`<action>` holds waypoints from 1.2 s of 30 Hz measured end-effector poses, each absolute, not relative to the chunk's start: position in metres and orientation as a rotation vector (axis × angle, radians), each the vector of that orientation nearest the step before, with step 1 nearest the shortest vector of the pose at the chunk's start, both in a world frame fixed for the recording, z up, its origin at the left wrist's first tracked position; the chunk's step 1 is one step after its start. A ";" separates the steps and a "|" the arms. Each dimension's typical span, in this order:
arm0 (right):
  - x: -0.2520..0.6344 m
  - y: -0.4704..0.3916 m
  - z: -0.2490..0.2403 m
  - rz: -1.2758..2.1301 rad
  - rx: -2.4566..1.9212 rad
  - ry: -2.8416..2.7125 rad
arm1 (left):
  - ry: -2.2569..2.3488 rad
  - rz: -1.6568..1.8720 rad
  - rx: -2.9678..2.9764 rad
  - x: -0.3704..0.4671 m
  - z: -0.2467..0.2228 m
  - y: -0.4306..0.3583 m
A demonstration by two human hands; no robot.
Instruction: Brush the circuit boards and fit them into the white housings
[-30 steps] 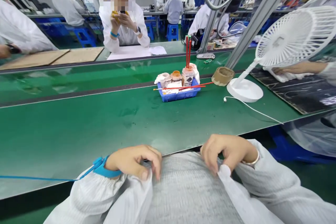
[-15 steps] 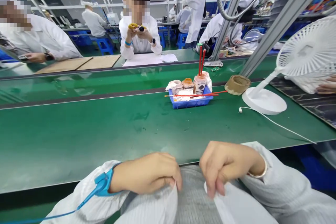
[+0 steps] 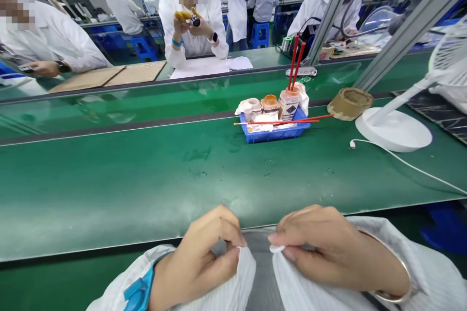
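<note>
My left hand (image 3: 207, 252) pinches one front edge of a white striped work coat (image 3: 247, 272) between thumb and fingers. A blue wrist strap (image 3: 140, 291) circles that wrist. Opposite it, my right hand (image 3: 321, 248) pinches the other front edge of the coat, where a small white fold or button shows at the fingertips. That wrist wears a bangle (image 3: 396, 296). A gap separates the two coat edges, and grey clothing (image 3: 263, 272) is visible in it. Both hands are close to the near edge of the green bench (image 3: 153, 189).
A blue tray (image 3: 279, 133) holds bottles, white tissue and red-handled brushes. To its right are a tape roll (image 3: 350, 104), a white fan (image 3: 394, 129) and a white cable (image 3: 408, 163). Across the bench, a person (image 3: 193, 24) in white holds a yellow-and-black item.
My hands have turned and now grip the coat edges higher up, with thumbs and fingers pinched. The view has tilted downward and shifted, moving the tray rightward in it.
</note>
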State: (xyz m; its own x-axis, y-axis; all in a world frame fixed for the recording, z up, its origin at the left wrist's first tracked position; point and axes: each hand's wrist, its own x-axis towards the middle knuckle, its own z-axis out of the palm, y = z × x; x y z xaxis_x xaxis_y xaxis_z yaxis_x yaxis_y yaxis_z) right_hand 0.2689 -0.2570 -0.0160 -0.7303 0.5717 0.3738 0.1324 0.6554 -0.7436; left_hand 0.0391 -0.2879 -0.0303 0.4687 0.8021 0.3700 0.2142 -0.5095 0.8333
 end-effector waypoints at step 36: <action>0.248 -0.272 -0.003 0.999 -0.503 -2.187 | 0.542 1.001 1.696 0.045 -0.025 -0.285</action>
State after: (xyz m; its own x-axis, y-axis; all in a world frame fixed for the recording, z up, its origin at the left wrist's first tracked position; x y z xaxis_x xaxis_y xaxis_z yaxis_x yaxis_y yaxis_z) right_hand 0.2482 -0.2718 -0.0027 -0.6998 0.5809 0.4158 0.0663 0.6324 -0.7718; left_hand 0.0449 -0.2848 -0.0251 0.5482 0.7570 0.3557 -0.1163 -0.3522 0.9287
